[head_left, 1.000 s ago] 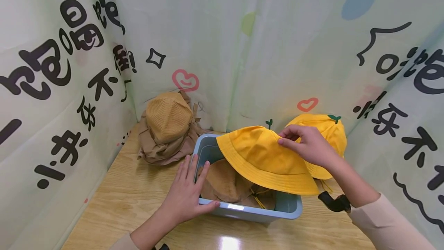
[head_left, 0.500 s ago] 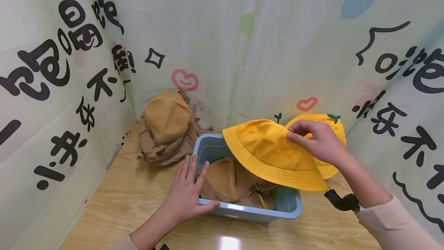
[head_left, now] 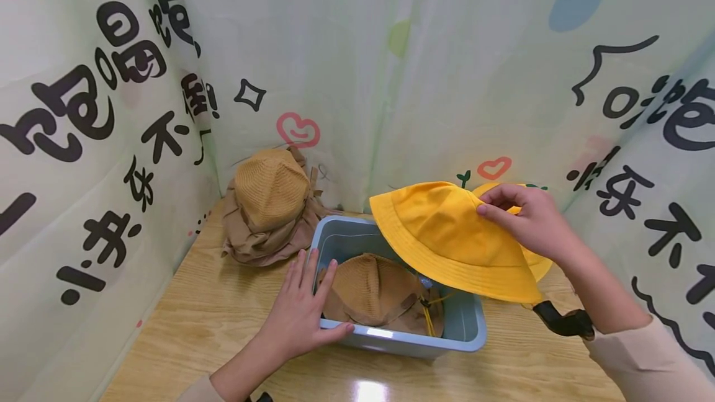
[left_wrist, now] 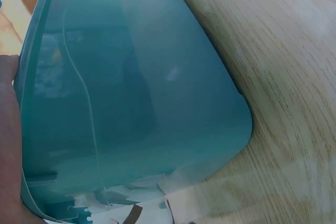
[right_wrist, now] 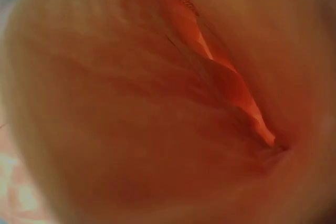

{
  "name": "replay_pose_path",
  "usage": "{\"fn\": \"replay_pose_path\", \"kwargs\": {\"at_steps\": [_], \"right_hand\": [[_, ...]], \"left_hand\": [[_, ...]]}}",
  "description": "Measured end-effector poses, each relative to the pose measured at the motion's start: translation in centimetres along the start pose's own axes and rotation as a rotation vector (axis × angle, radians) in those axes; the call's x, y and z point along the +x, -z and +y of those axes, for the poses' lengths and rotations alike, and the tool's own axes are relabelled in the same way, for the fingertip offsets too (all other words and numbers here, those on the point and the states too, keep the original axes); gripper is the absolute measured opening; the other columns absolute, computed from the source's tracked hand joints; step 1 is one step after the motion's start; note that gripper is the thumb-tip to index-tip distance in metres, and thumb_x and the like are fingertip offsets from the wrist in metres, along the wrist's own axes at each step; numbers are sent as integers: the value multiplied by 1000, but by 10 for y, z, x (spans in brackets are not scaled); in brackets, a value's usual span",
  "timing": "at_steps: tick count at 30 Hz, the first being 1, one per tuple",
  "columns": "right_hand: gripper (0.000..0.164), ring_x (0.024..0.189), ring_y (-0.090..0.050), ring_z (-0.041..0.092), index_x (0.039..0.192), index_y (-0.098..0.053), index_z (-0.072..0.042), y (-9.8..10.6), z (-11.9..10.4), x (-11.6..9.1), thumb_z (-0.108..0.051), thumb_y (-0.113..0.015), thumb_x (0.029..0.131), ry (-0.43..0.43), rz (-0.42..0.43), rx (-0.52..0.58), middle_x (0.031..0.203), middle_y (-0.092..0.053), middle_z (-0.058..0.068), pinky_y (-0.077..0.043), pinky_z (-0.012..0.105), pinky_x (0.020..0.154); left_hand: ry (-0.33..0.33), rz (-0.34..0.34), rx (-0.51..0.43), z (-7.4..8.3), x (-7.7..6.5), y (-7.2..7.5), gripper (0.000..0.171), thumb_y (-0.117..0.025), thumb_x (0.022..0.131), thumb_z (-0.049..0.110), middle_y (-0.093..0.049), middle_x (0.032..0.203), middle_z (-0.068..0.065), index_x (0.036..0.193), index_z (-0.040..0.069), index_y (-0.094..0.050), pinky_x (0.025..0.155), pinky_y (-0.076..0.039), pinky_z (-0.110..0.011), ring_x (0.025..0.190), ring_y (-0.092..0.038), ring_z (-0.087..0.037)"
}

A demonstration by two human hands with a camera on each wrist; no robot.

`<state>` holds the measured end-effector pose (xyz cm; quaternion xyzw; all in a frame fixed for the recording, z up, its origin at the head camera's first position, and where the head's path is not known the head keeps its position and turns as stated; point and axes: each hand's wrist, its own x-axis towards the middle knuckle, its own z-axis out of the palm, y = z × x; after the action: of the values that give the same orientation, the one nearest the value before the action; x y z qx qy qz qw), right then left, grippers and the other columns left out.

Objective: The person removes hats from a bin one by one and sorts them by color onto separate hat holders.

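In the head view my right hand pinches a yellow bucket hat by its crown, thumb against fingers. The hat hangs tilted above the right back part of a blue plastic bin, and a green sprout stands on its top. Its orange-looking inside fills the right wrist view. My left hand rests on the bin's front left corner, fingers spread along the rim. A brown hat with a ribbed crown and a yellow cord lies in the bin. The left wrist view shows the bin's outer wall.
Brown hats lie stacked on the wooden table, behind and left of the bin. Another yellow hat sits at the right back, mostly hidden by my right hand and the held hat. A printed curtain hangs behind and at both sides.
My right hand has moved right and slightly up with the yellow bucket hat, uncovering more of the brown hat in the bin. My left hand has stayed put.
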<state>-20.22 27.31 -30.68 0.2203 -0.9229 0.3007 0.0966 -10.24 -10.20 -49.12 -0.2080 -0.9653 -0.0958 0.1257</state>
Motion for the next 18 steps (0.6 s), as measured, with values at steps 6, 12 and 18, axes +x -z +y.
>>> {"fn": "replay_pose_path", "kwargs": {"at_steps": [6, 12, 18], "right_hand": [[13, 77, -59, 7, 99, -73, -10, 8, 1, -1, -22, -72, 93, -48, 34, 19, 90, -71, 4, -49, 18, 62], [17, 76, -58, 6, 99, -73, -9, 16, 4, -3, -25, -72, 94, -84, 98, 17, 88, -69, -1, -49, 18, 59], [23, 78, -56, 4, 102, -72, -8, 26, 10, -7, -30, -70, 94, -136, 130, -16, 88, -66, -10, -48, 16, 59]], "left_hand": [[5, -10, -4, 0, 0, 0, 107, -44, 83, 84, -15, 162, -30, 160, 14, -20, 118, -22, -59, 151, -6, -47], [2, -8, -3, 0, 1, 0, 107, -44, 83, 84, -15, 162, -30, 161, 14, -19, 117, -23, -59, 151, -5, -47], [1, 1, -2, -1, 0, -1, 107, -44, 83, 84, -15, 162, -30, 160, 14, -21, 117, -24, -59, 150, -8, -48]]}}
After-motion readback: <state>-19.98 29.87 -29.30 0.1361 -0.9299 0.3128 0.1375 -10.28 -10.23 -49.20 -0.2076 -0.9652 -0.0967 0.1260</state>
